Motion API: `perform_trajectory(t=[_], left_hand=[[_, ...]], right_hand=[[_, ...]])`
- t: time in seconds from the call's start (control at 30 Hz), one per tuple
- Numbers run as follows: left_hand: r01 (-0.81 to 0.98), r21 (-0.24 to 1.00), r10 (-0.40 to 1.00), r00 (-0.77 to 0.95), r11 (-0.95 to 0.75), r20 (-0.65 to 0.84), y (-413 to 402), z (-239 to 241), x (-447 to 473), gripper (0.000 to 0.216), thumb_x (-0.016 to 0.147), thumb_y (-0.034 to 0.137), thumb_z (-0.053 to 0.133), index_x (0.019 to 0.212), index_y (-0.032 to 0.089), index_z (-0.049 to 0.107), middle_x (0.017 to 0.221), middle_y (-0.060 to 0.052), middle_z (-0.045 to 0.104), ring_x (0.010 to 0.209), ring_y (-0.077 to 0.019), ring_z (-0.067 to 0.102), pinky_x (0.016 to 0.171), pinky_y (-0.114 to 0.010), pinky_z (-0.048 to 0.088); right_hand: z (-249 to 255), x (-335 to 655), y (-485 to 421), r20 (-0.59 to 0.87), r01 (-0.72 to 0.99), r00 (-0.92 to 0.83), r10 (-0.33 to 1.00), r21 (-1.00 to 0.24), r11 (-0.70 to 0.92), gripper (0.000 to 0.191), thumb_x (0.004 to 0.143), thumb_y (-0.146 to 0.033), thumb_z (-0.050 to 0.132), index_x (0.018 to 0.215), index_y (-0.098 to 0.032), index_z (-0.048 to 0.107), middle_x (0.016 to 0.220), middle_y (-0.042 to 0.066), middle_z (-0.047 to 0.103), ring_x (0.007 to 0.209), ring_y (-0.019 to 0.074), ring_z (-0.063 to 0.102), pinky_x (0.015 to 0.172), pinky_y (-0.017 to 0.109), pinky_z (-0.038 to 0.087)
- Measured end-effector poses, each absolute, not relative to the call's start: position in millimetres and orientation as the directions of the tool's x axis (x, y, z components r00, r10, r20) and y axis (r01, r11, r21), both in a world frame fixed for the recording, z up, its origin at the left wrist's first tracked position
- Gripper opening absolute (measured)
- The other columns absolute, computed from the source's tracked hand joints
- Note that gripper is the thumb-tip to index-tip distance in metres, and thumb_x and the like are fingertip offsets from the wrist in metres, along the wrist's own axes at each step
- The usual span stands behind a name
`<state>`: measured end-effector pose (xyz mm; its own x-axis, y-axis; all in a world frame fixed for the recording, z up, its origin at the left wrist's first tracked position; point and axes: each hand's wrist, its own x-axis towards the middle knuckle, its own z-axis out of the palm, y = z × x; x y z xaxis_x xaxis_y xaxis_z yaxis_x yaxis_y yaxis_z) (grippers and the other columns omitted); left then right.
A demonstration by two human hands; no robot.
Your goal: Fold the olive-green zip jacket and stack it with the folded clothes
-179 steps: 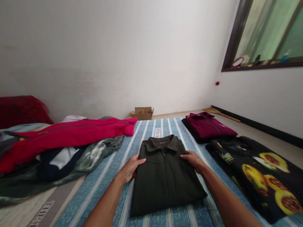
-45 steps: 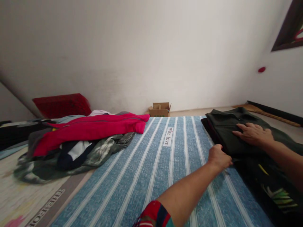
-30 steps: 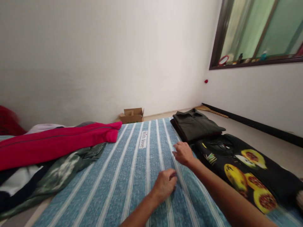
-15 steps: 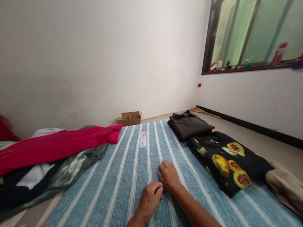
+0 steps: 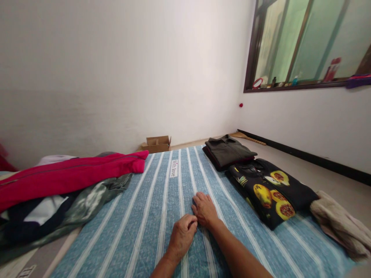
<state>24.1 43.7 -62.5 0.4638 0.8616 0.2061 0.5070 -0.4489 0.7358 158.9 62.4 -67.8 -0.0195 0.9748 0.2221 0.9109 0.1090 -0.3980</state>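
My left hand (image 5: 182, 234) rests on the blue striped mat (image 5: 139, 227) with its fingers curled in, holding nothing that I can see. My right hand (image 5: 204, 209) lies flat beside it, fingers stretched on the mat. The folded dark green jacket (image 5: 228, 150) sits at the far right on top of a maroon garment. In front of it lies a folded black fruit-print garment (image 5: 269, 189). Both hands are well short of these stacks.
A heap of unfolded clothes with a pink jacket (image 5: 72, 175) on top lies at the left. A beige cloth (image 5: 339, 224) lies at the right edge. A small cardboard box (image 5: 156, 143) stands by the far wall. A window (image 5: 307, 42) is up right.
The dark green jacket went from the mat's middle onto the maroon garment at the right. Both hands then drew back to the middle of the mat, and the view swung right.
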Motion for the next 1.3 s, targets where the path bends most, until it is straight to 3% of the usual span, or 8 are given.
perform_trajectory(t=[0.47,1.3], left_hand=[[0.492,0.714,0.844,0.464,-0.498,0.270,39.4,-61.8,24.7,0.020,0.076,0.017,0.041,0.067,0.018,0.060,0.070,-0.003,0.059,0.072,-0.0159,0.057,0.069,-0.024,0.042],[0.501,0.741,0.866,0.450,-0.447,0.219,34.1,-63.5,24.3,0.020,0.070,0.009,0.045,0.068,0.018,0.063,0.071,-0.002,0.059,0.071,-0.0148,0.055,0.071,-0.023,0.041]], right_hand=[[-75.8,158.8,62.7,0.230,0.918,-0.009,0.973,-0.385,0.099,0.029,0.088,-0.026,0.043,0.114,-0.021,0.055,0.128,0.008,0.051,0.125,0.0224,0.038,0.103,0.040,0.024],[-87.1,162.1,63.1,0.243,0.930,-0.025,0.970,-0.350,0.112,0.033,0.088,-0.026,0.042,0.118,-0.019,0.055,0.131,0.009,0.050,0.124,0.0217,0.040,0.102,0.037,0.027]])
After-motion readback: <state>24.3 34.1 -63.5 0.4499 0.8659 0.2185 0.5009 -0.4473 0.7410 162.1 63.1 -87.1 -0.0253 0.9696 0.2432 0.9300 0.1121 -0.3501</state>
